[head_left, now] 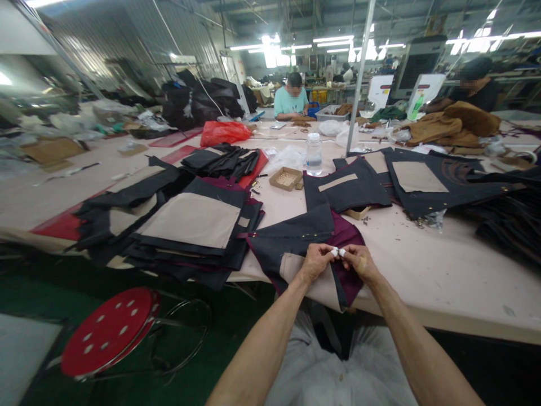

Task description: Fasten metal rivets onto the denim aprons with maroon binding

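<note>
A dark grey fabric piece [291,239] with burgundy lining [347,234] lies at the table's front edge, part of it hanging over. A beige patch [291,265] and several small metal studs show on it. Above the lining, my left hand [316,262] and my right hand [360,263] meet fingertip to fingertip, both closed in a pinch. White wraps cover the tips of some fingers. Whatever sits between the fingertips is too small to make out.
Stacks of dark fabric pieces [190,220] lie left, with more [346,183] ahead and right. A small box of tiny parts [286,178] stands near a clear bottle [313,155]. A metal pole [359,79] rises behind. A red stool [110,330] stands left. Two people sit across.
</note>
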The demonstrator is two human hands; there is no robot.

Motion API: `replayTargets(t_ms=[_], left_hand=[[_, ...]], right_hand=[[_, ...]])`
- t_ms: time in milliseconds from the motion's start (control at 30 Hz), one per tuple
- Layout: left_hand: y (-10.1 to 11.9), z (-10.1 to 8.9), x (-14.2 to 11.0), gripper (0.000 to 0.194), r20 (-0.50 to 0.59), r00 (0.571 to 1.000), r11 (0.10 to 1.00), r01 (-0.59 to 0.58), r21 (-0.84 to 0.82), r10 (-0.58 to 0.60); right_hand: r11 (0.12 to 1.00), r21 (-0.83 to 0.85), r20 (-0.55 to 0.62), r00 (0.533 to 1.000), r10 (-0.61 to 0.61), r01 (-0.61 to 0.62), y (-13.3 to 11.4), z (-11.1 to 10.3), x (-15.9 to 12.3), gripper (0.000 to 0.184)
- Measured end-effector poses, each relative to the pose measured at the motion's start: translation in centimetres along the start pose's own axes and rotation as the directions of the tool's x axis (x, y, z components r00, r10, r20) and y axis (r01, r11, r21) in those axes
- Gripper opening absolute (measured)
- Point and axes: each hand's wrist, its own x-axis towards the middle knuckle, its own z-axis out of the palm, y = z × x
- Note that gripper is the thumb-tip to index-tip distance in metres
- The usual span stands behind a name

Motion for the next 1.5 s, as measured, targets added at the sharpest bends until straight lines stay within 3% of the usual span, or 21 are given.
replayTargets(t_ms=[333, 400, 467, 533, 633, 733, 933, 1067, 1233, 1367, 1500], left_hand=[[-0.8, 0.5, 0.8, 0.023, -0.088, 0.996, 0.989, 0.034, 0.145, -0.022], [-0.7, 0.4, 0.8, 0.022, -0.103, 0.994, 0.983, 0.036, 0.179, -0.018], [-0.8, 0.3, 0.7, 0.021, -0.119, 0.993, 0.977, 0.04, 0.209, -0.015], [-0.9, 0.3, 0.7, 0.021, -0.126, 0.992, 0.973, 0.044, 0.226, -0.015], [-1.1, 0.2, 0.8, 0.021, -0.135, 0.991, 0.97, 0.048, 0.238, -0.016], [-1.4, 0.3, 1.0, 0.021, -0.145, 0.989, 0.975, 0.05, 0.216, -0.019], [-1.0, 0.6, 1.2, 0.02, -0.171, 0.983, 0.993, 0.08, 0.085, -0.064], [0.5, 0.4, 0.8, 0.019, -0.193, 0.978, 0.993, 0.1, 0.071, -0.084], [2.1, -1.5, -0.1, 0.017, -0.162, 0.98, 0.967, 0.146, 0.207, -0.113], [2.2, -2.9, -0.5, 0.017, -0.123, 0.974, 0.971, 0.205, 0.126, -0.189], [2.3, -2.7, -0.4, 0.017, -0.062, 0.972, 0.968, 0.231, 0.095, -0.225]], right_hand=[[0.998, 0.063, 0.007, 1.0, 0.018, -0.018, 0.3, 0.1, 0.1, 0.032], [0.999, 0.05, -0.061, 0.998, 0.024, -0.021, 0.5, -0.4, 0.2, 0.033], [0.998, -0.059, -0.188, 0.981, -0.045, 0.034, 0.7, -1.1, 0.5, 0.032], [0.953, -0.265, -0.227, 0.951, -0.208, 0.145, 0.7, -1.8, 0.9, 0.027], [0.794, -0.518, 0.009, 0.93, -0.367, 0.318, 0.8, -2.4, 1.7, 0.024], [0.679, -0.617, 0.217, 0.915, -0.341, 0.399, 0.9, -2.4, 2.3, 0.026], [0.617, -0.655, 0.252, 0.896, -0.365, 0.435, 1.5, -1.7, 1.5, 0.026], [0.639, -0.657, 0.197, 0.909, -0.366, 0.4, 1.9, -1.0, 1.2, 0.021], [0.762, -0.563, 0.121, 0.944, -0.306, 0.319, 2.3, -1.3, 1.5, 0.01], [0.846, -0.439, 0.157, 0.953, -0.26, 0.303, 2.4, -2.2, 1.9, 0.019], [0.883, -0.355, 0.178, 0.949, -0.261, 0.309, 2.2, -2.6, 2.0, 0.024]])
